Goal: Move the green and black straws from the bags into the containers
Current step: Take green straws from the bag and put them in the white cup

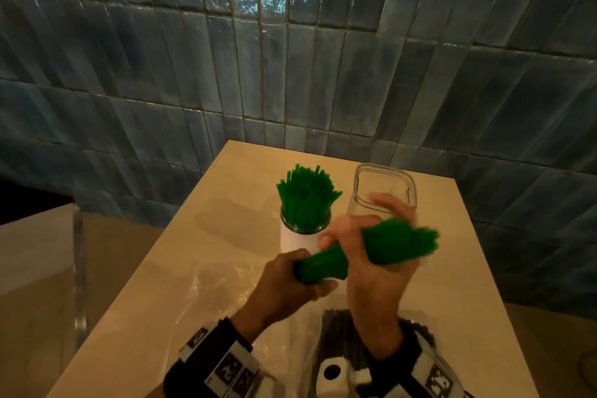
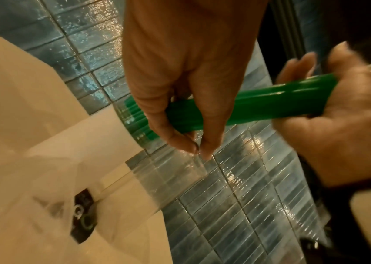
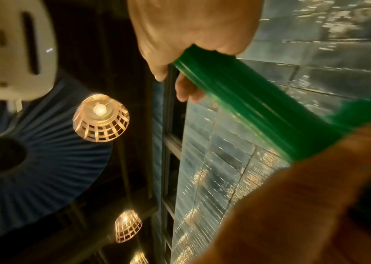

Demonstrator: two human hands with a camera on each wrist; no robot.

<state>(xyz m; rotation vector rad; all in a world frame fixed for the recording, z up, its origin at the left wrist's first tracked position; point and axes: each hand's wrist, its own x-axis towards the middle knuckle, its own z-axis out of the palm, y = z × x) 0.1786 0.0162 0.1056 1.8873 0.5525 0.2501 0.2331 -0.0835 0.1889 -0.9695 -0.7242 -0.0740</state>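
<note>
A thick bundle of green straws [image 1: 397,244] lies slanted in the air over the table, held by both hands. My left hand [image 1: 290,281] grips its lower left end, and my right hand [image 1: 374,255] grips its middle, palm up. In the left wrist view the left hand [image 2: 180,100] wraps the green bundle [image 2: 265,105], with the right hand [image 2: 338,121] further along it. The right wrist view shows the right hand [image 3: 193,39] round the bundle [image 3: 243,96]. Behind stand a jar of green straws [image 1: 305,203] and an empty clear container [image 1: 384,191]. A bag of black straws [image 1: 342,329] lies under my wrists.
A crumpled clear plastic bag [image 1: 219,287] lies on the beige table [image 1: 458,268] at my left. The blue tiled wall [image 1: 290,58] rises right behind the table's far edge. The table's left edge drops off near a clear chair back [image 1: 79,268].
</note>
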